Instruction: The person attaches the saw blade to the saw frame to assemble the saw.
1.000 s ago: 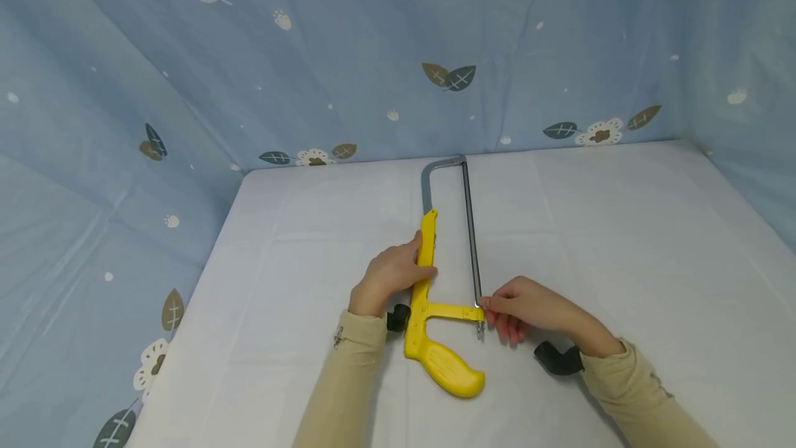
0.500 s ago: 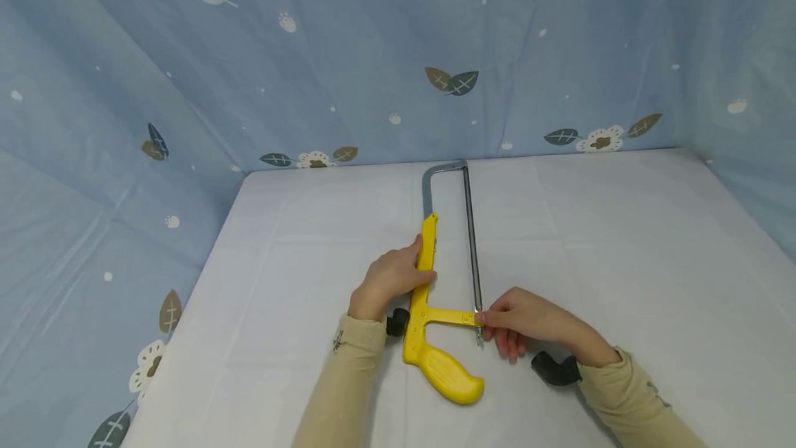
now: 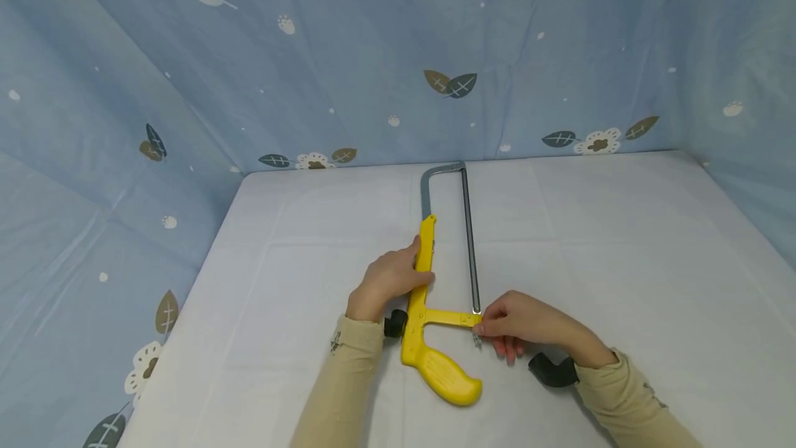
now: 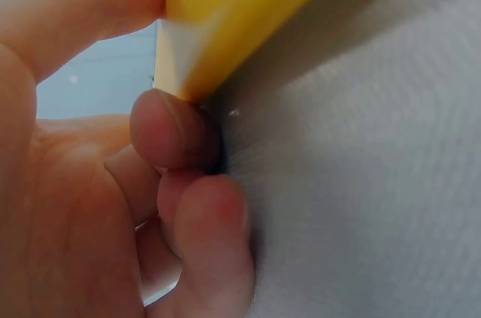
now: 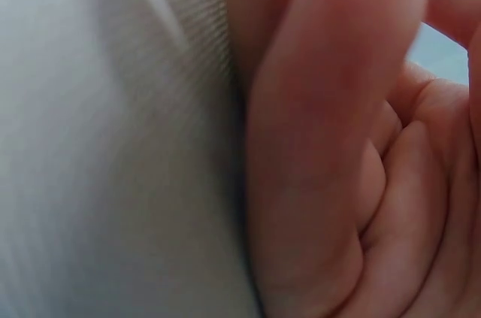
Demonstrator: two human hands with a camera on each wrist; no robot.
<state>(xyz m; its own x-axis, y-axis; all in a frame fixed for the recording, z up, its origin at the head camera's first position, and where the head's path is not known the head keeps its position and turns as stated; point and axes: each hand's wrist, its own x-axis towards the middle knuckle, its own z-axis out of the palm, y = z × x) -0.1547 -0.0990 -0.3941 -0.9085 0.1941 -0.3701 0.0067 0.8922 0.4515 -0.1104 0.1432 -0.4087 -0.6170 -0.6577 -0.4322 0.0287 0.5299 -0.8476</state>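
Your hacksaw (image 3: pixel 416 311) lies flat in the middle of the head view, its long axis running nearly straight up and down the frame, with the handle (image 3: pixel 449 379) at lower centre and the far corner near the counter's (image 3: pixel 609 240) back edge. Your left grip (image 3: pixel 388 275) comes from the left and is closed on the yellow spine about midway, thumb across it. Your right grip (image 3: pixel 528 320) comes from the lower right, thumb and fingers drawn together in a pinch at the outer end of the bracket (image 3: pixel 448 318); you cannot tell whether the thumb tip is on the bracket itself or on the metal screw (image 3: pixel 477 341) just below it.

That's likely the relation to mind: the screw sits in line with the blade (image 3: pixel 469 240), below its lower end, so your right grip is nearer and your left holds the parallel spine.
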